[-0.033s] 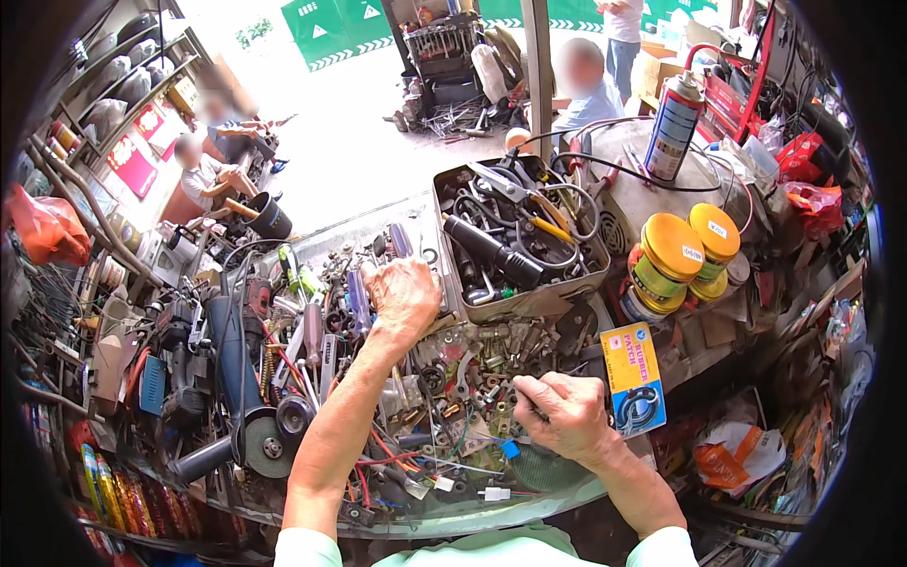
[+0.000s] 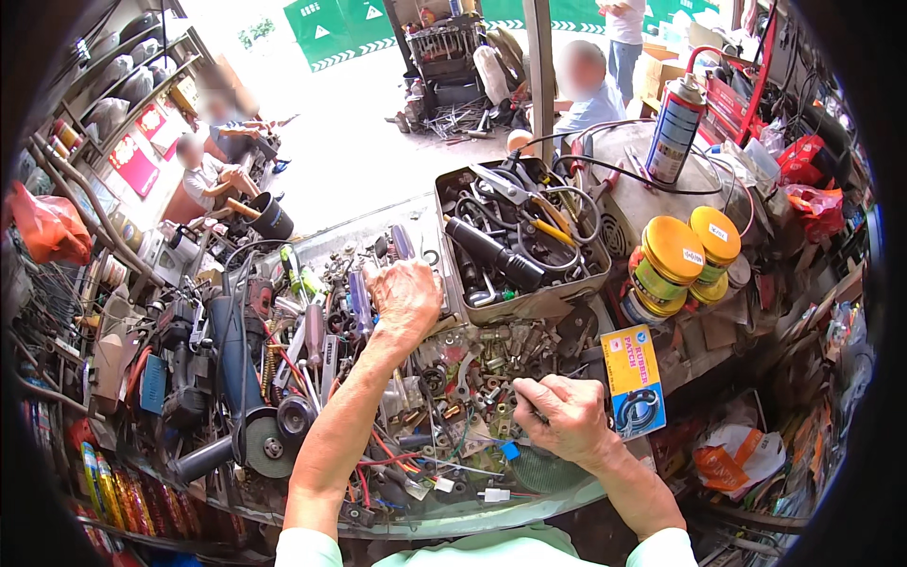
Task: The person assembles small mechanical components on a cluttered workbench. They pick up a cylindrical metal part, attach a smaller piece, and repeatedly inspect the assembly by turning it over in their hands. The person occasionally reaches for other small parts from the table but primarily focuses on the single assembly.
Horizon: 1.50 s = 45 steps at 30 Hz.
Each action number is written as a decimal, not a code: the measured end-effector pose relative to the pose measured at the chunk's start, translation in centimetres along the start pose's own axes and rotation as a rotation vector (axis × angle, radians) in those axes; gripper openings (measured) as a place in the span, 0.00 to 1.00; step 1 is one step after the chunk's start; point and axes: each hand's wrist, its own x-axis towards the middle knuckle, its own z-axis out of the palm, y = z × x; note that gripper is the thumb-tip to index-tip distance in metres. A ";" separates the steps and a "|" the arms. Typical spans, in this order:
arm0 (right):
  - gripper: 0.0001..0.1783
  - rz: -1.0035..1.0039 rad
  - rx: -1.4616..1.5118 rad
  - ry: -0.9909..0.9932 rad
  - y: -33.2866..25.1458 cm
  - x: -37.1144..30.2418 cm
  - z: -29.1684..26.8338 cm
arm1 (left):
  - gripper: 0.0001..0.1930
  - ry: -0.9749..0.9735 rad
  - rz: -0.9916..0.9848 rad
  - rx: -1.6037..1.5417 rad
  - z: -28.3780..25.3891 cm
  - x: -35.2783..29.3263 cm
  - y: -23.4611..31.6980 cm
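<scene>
My left hand [image 2: 406,300] is bent down over a heap of tools on the left part of the bench. Its back hides most of its fingers and whatever lies under them. A screwdriver with a purple handle [image 2: 360,300] lies right beside it, and another screwdriver [image 2: 403,242] sits just beyond. My right hand [image 2: 569,416] is closed in a loose fist above small nuts, bolts and fittings [image 2: 496,364]. Something dark shows at its curled fingers, too small to make out. Near its wrist lies a yellow and blue patch box [image 2: 634,380].
A metal box of pliers, cutters and a torch [image 2: 529,304] stands beyond my hands. Yellow-lidded jars [image 2: 673,248] and a spray can [image 2: 676,128] are at the right. An angle grinder [image 2: 231,378] lies left. Loose wires [image 2: 402,459] lie near the front edge. People sit farther off.
</scene>
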 end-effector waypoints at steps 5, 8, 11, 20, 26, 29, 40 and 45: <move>0.18 -0.022 -0.006 0.000 -0.4 0.3 -0.1 | 0.17 0.198 -0.003 -0.186 1.3 0.8 -0.2; 0.16 -0.001 -0.037 -0.035 -0.5 0.1 -0.2 | 0.16 0.191 -0.087 -0.214 0.6 1.4 1.5; 0.17 -0.014 -0.004 -0.036 -0.8 0.2 -0.3 | 0.15 0.059 -0.038 -0.152 0.4 1.7 1.0; 0.15 0.020 -0.061 -0.058 -0.2 0.3 -0.5 | 0.15 -0.041 -0.014 -0.294 -2.7 5.8 -1.9; 0.16 0.025 -0.067 -0.048 0.2 0.3 -0.2 | 0.17 0.058 0.136 -0.314 2.0 11.9 -4.9; 0.16 0.041 -0.079 -0.014 0.5 0.3 -0.5 | 0.18 0.033 0.142 -0.289 3.4 12.8 -5.1; 0.17 0.026 -0.106 -0.011 0.4 0.3 -0.5 | 0.11 0.021 0.310 -0.248 2.0 9.7 -3.3; 0.16 0.067 -0.070 -0.039 -0.2 0.5 -0.6 | 0.14 0.027 0.312 -0.259 0.7 8.7 -5.0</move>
